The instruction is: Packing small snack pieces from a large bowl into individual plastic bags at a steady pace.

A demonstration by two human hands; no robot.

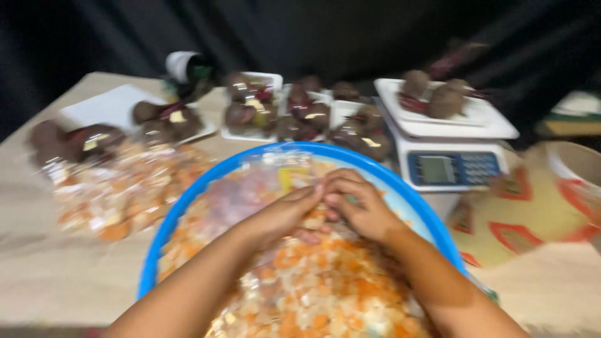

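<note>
Over the blue basin (156,241) of diced mixed vegetables (319,291): left hand (285,213) and right hand (360,203) met fingertip to fingertip, fingers curled, pinching a clear plastic bag (263,181) lying just beyond them. Behind: beetroot trays (253,103), weighing scale (447,134).

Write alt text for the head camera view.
Two bare hands, left hand and right hand, meet over a blue basin of chopped orange and white vegetables. Behind it stand trays of beetroots and a white scale holding more.
</note>
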